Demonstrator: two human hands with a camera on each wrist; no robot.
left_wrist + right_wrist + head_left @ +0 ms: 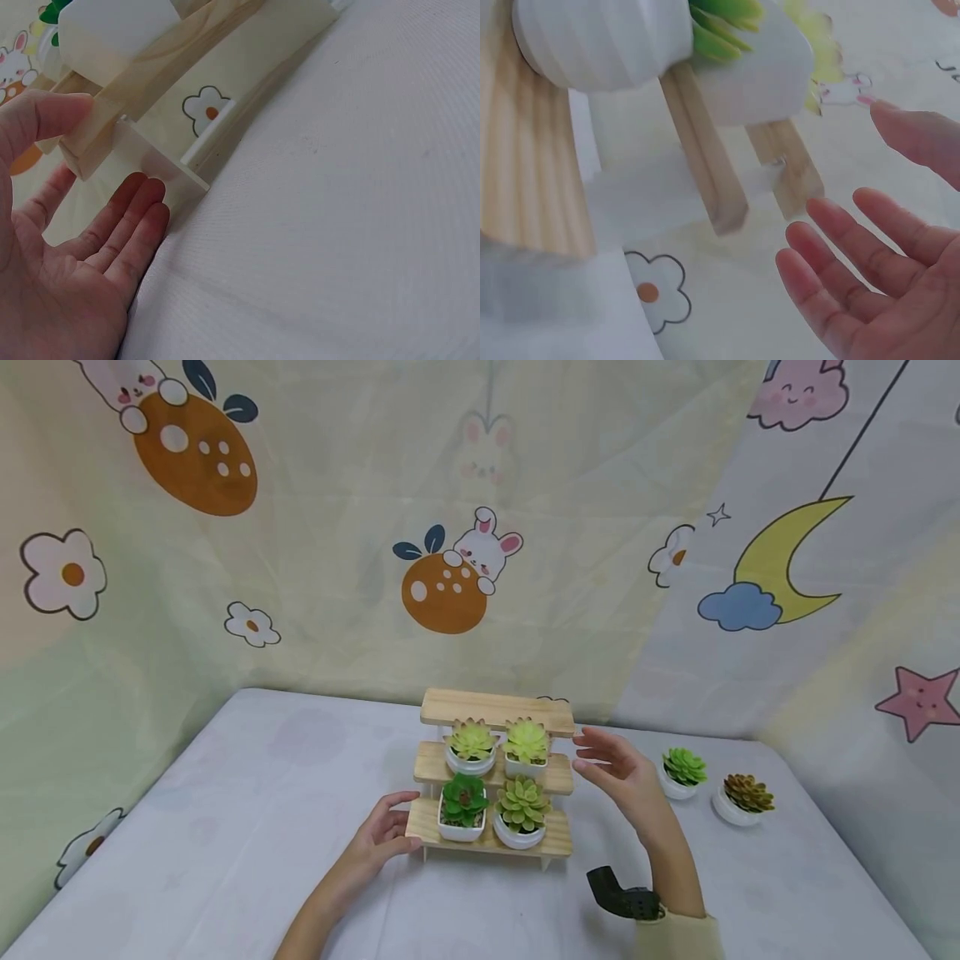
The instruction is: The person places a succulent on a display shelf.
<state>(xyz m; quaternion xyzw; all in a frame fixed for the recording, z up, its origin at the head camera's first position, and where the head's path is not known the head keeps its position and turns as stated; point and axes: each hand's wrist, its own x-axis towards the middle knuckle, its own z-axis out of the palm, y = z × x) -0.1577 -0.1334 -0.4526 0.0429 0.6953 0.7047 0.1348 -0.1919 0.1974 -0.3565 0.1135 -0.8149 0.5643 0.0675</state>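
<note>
Pale wood makes the stand [497,710], which sits on the tabletop [300,777]. Its bottom step carries a dark green plant [462,806]. Your left hand [378,837] pinches that step's left end, thumb in front and a finger behind. Your right hand [621,777] is just beside the stand's right end with its fingers apart; whether they touch the wood is hard to tell. You seem to be making the stand steady. Go slow and soft, and leave it flat, since a bump could slide the pots. Lift your right arm away carefully, because a bright green plant [683,768] is near it, right of the stand.
</note>
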